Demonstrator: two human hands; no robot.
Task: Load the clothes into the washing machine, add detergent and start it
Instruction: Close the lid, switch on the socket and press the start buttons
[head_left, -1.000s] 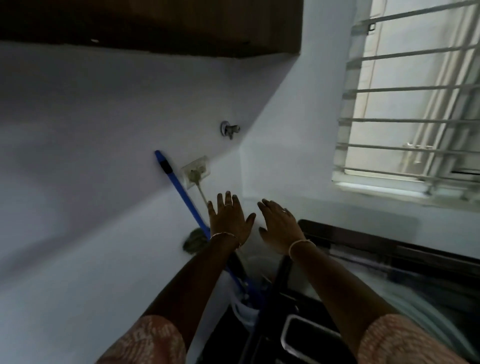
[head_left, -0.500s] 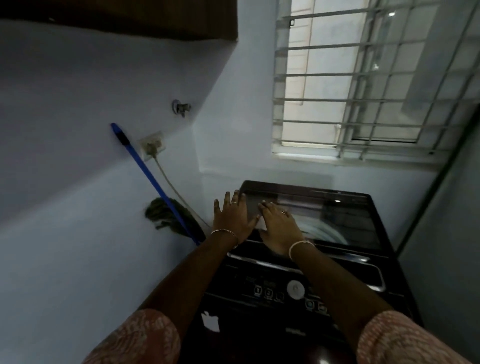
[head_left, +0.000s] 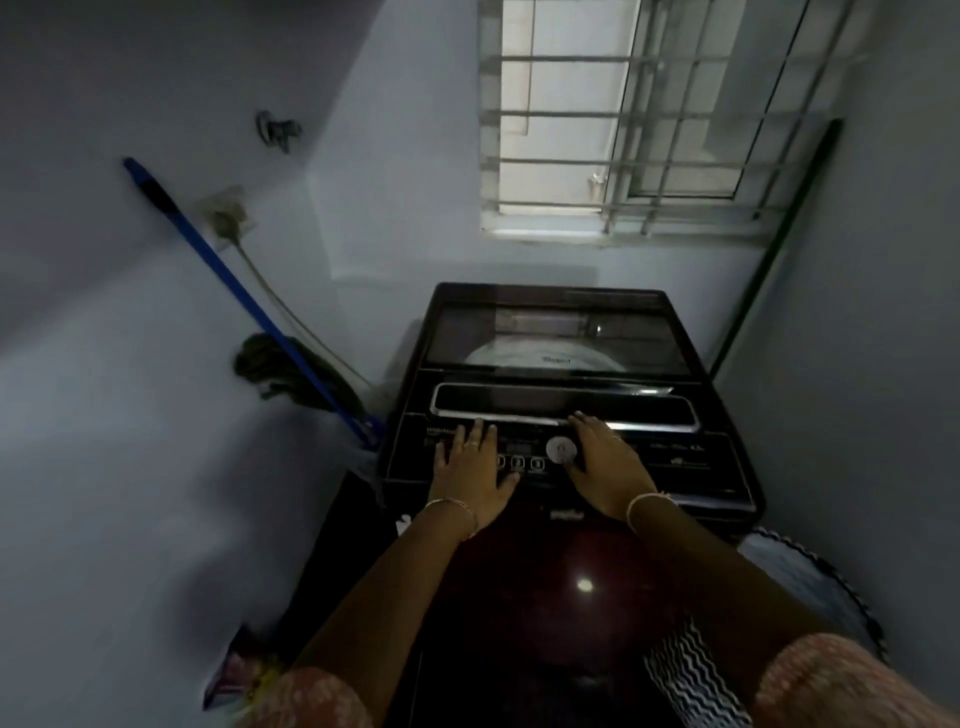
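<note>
Both hands lie flat and released on the washing machine's (head_left: 519, 571) glossy black control panel (head_left: 675, 457), gripping nothing: left hand (head_left: 470, 470) beside three small square buttons (head_left: 518, 462), right hand (head_left: 608, 470) just beside a round silver dial (head_left: 561, 449). I can't read the white logo (head_left: 556, 359) on the lid or the panel lettering; both are too blurred. Machine stands below a barred window (head_left: 623, 114), glass lid (head_left: 556, 327) closed; blue-handled mop (head_left: 234, 291) leans on the left wall.

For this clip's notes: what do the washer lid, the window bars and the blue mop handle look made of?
Washer lid: likely tinted glass, glossy; it is see-through and carries bright reflections.
Window bars: probably painted metal, pale and matte; thin, straight rods in a grid.
Blue mop handle: plastic or coated metal with a smooth surface; too blurred to tell which.
</note>
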